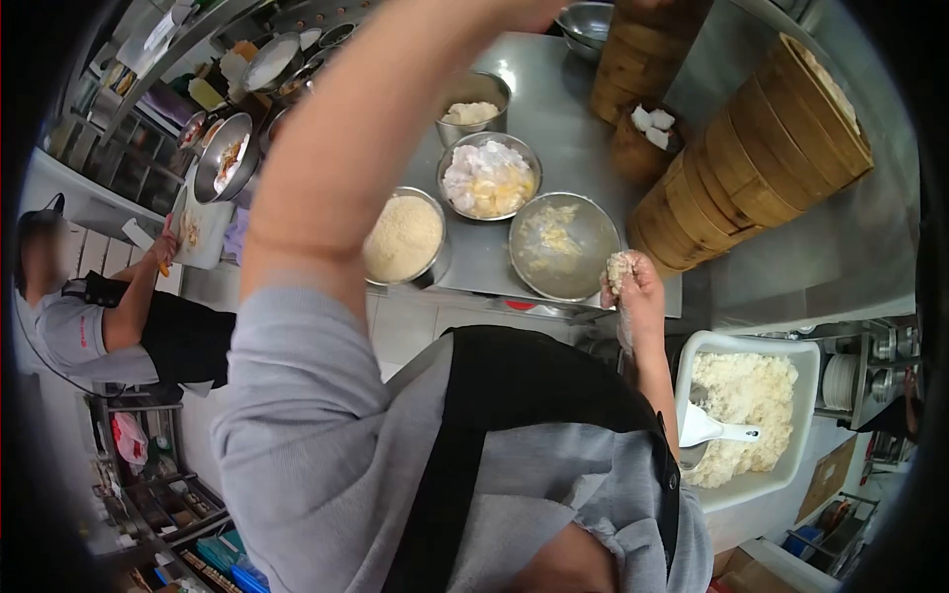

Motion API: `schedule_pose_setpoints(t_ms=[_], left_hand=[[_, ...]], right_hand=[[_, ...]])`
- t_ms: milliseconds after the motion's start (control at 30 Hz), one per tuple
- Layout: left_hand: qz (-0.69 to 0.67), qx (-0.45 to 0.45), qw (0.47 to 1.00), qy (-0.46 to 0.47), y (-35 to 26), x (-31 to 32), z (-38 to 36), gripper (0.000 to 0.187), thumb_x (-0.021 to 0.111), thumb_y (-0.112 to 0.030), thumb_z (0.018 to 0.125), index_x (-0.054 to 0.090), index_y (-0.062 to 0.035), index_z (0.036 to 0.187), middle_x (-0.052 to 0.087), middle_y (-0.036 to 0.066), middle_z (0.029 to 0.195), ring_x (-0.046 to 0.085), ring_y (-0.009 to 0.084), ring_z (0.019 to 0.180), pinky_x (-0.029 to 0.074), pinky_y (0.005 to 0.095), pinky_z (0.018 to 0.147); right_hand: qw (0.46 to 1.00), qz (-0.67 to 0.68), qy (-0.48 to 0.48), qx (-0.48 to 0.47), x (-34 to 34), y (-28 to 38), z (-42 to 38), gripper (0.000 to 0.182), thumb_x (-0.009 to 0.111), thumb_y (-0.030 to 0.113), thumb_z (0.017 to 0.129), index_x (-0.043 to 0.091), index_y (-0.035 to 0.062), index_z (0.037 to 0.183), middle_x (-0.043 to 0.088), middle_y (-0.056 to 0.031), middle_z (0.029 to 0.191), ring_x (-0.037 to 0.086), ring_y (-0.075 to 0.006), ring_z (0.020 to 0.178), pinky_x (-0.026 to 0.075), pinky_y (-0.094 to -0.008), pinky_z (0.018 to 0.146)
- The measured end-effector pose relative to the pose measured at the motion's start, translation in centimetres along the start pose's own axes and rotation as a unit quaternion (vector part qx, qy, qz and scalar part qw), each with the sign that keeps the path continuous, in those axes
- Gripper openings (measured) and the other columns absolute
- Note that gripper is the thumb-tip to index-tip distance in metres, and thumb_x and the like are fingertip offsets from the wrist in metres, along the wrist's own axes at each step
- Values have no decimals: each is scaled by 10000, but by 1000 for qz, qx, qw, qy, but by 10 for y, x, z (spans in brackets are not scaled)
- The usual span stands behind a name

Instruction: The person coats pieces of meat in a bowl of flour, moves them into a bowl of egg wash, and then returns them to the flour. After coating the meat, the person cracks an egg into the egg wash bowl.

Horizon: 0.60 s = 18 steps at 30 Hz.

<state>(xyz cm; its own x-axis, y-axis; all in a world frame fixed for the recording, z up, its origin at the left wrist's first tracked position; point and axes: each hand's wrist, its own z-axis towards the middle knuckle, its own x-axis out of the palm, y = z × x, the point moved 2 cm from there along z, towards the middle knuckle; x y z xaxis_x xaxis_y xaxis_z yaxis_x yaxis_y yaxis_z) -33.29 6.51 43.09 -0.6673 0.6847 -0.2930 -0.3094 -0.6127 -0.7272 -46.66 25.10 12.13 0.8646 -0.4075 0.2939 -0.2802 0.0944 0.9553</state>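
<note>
Right hand (633,287) closed around a lump of rice (619,269), fingers curled tight, held just in front of the near edge of the steel table (554,109). Left arm (336,168) raised high across the view, its hand out of frame at the top, so impossible to tell whether open or closed. On the table, nearest that edge, a bowl of crumbs (403,237) and a nearly emptied bowl with egg-like smears (563,245); farther back, a bowl of white and yellow pieces (488,178) and a smaller bowl (473,107). Off the table's right end, a white tub (791,356) still heaped with cooked rice (741,395), a scoop (712,428) lying in it. By that look, one ball being shaped, plenty of rice left. Stacked bamboo steamers (761,158) on the table's right side.
</note>
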Motion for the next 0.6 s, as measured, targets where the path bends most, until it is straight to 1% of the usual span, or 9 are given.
schedule_pose_setpoints(t_ms=[67, 100, 133, 200, 233, 333, 400, 500, 600], left_hand=[[-197, -169, 966, -19, 71, -5, -67, 248, 526, -171, 937, 531, 11, 1105, 574, 94, 1055, 611, 156, 952, 526, 340, 883], [-255, -234, 937, -54, 107, -16, -93, 370, 523, -197, 947, 440, 10, 1241, 537, 164, 1186, 594, 232, 1015, 556, 374, 836], [-320, -325, 881, -125, 140, -30, -122, 346, 488, -203, 961, 456, 16, 1227, 563, 176, 1131, 609, 235, 980, 560, 347, 814], [-295, -377, 863, -162, 171, -60, -174, 345, 471, -230, 970, 455, 9, 1218, 596, 171, 1042, 632, 230, 832, 554, 316, 762], [-243, -404, 865, -173, 171, -71, -192, 381, 522, -268, 953, 459, -12, 1228, 599, 152, 1057, 628, 207, 809, 537, 303, 724], [100, -424, 882, -178, 160, -93, -234, 420, 592, -293, 913, 478, -12, 1203, 599, 162, 1024, 629, 223, 817, 518, 332, 728], [334, -401, 844, -125, 161, -101, -245, 445, 619, -308, 896, 482, -3, 1191, 597, 184, 1013, 635, 262, 839, 512, 362, 749], [444, -372, 803, -138, 173, -93, -252, 467, 632, -326, 884, 486, 23, 1159, 569, 244, 1052, 627, 356, 882, 507, 411, 765], [429, -320, 827, -174, 178, -69, -245, 474, 635, -333, 870, 478, 19, 1146, 507, 259, 1132, 594, 434, 952, 501, 456, 810]], right_hand=[[1000, 10, 8, 18, 0, -6, 1, 85, 474, 43, 896, 505, 40, 975, 571, -51, 785, 507, -97, 598, 420, -242, 533], [1000, 14, 11, 25, 0, -9, 3, 81, 476, 49, 900, 505, 40, 976, 572, -51, 787, 508, -97, 598, 419, -242, 533], [999, 8, 31, 20, -4, -13, 5, 90, 476, 63, 913, 509, 45, 995, 577, -50, 794, 515, -101, 608, 426, -241, 535], [999, -14, 7, 28, -5, -14, 7, 95, 479, 66, 914, 515, 52, 1001, 580, -47, 798, 522, -99, 619, 431, -239, 538], [999, -24, 2, 34, -3, -16, 11, 97, 480, 67, 915, 519, 56, 1003, 581, -46, 800, 525, -99, 625, 433, -238, 539], [996, -75, -10, 49, 0, -18, 21, 134, 480, 85, 916, 525, 63, 1040, 587, -44, 810, 527, -96, 630, 431, -233, 543], [996, -75, -2, 54, 2, -25, 27, 144, 474, 86, 915, 528, 57, 1045, 588, -46, 810, 522, -96, 624, 429, -234, 547], [996, -79, 15, 49, 11, -23, 37, 148, 451, 36, 896, 528, 47, 1022, 585, -36, 804, 532, -94, 642, 437, -239, 559], [993, -106, 38, 31, 24, -17, 41, 154, 463, 27, 891, 528, 43, 1030, 586, -38, 802, 529, -95, 646, 437, -241, 567]])
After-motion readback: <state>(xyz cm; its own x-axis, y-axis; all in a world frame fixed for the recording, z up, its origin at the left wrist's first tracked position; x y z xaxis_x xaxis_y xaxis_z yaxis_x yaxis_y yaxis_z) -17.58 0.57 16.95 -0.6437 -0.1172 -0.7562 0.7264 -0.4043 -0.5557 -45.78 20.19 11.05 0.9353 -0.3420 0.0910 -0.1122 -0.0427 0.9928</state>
